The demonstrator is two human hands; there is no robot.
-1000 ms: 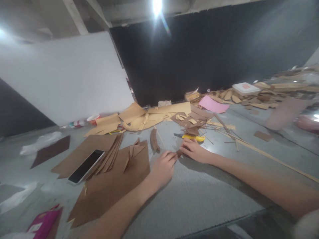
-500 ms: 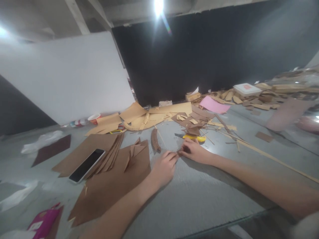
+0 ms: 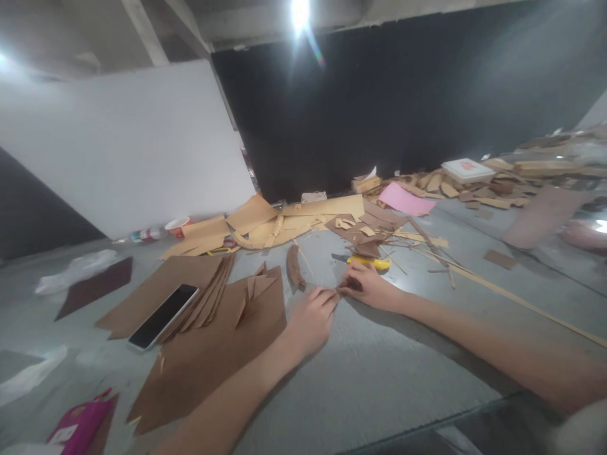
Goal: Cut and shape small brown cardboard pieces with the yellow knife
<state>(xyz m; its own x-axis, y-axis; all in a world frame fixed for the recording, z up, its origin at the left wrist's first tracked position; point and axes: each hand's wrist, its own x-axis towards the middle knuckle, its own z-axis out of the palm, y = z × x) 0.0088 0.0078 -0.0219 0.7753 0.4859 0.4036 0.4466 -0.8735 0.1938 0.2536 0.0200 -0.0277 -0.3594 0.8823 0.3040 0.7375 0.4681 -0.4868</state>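
My left hand (image 3: pixel 313 319) and my right hand (image 3: pixel 372 287) meet over the grey table, fingertips almost touching. Between them they pinch a small brown piece (image 3: pixel 342 291), which looks like paper or thin card; the fingers cover most of it. Just beyond my right hand lies a yellow utility knife (image 3: pixel 370 261) with its blade pointing left. A curved brown strip (image 3: pixel 295 268) rests beyond my left hand. Brown sheets (image 3: pixel 213 360) lie left of my left forearm, with folded brown pieces (image 3: pixel 256 289) on top.
A phone (image 3: pixel 164 316) lies on stacked brown sheets (image 3: pixel 190 268) at the left. Tan sheets (image 3: pixel 303 218), a pink sheet (image 3: pixel 406 199) and brown scraps (image 3: pixel 365 227) spread along the back. Long thin strips (image 3: pixel 521 303) cross the right side. A magenta pouch (image 3: pixel 80 426) sits at the near left.
Both hands stay in nearly the same place, still pinching the small brown piece. The view has shifted very slightly.
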